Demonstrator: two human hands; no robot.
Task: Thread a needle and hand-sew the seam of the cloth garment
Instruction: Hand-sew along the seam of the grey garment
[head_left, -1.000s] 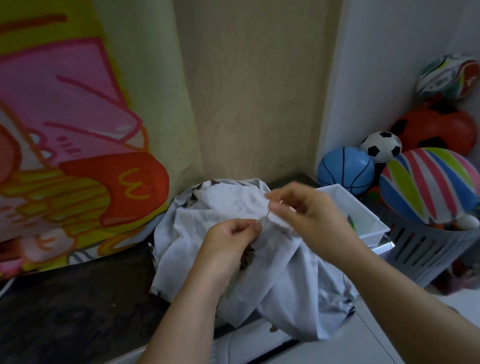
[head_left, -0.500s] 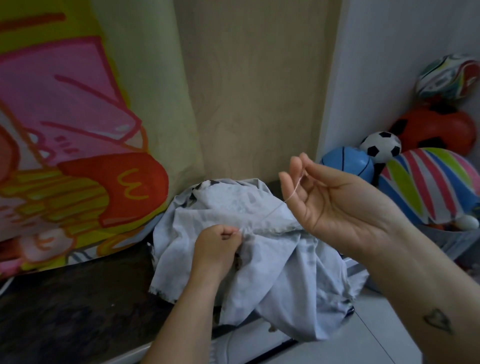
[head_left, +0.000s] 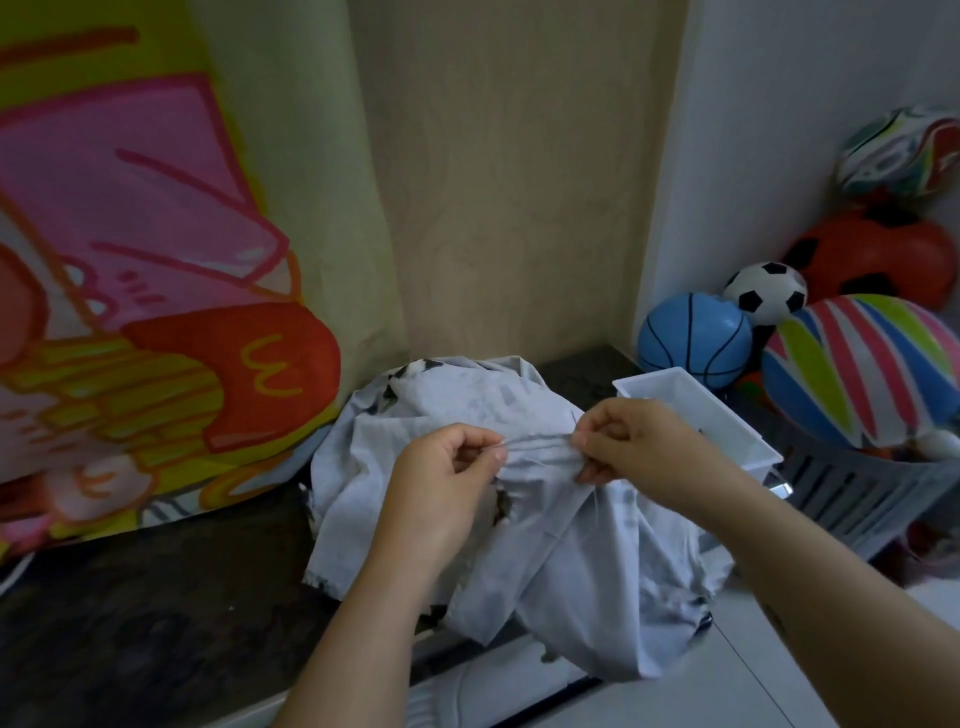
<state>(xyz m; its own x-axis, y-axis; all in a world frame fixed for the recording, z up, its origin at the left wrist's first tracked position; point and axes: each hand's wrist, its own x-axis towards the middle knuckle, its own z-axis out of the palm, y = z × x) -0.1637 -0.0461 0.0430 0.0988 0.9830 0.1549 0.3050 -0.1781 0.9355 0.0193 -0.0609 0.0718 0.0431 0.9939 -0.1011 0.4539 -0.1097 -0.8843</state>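
Note:
A pale grey cloth garment (head_left: 524, 525) lies bunched on the dark countertop (head_left: 156, 597) and hangs over its front edge. My left hand (head_left: 441, 483) pinches a fold of the seam between thumb and forefinger. A thin metallic needle (head_left: 500, 443) glints at those fingertips. My right hand (head_left: 639, 447) pinches the same seam a little to the right, fingers curled. The stretch of seam between the two hands is pulled taut. The thread is too fine to make out.
A white plastic tray (head_left: 691, 410) sits just behind my right hand at the counter's right end. A grey slatted basket (head_left: 857, 499) with several colourful balls stands at the right. A bright printed curtain (head_left: 130, 312) hangs at the left.
My right hand, raised with the thread pulled out half a second ago, has dropped back onto the cloth and now pinches the seam. My left hand has stayed on the fold.

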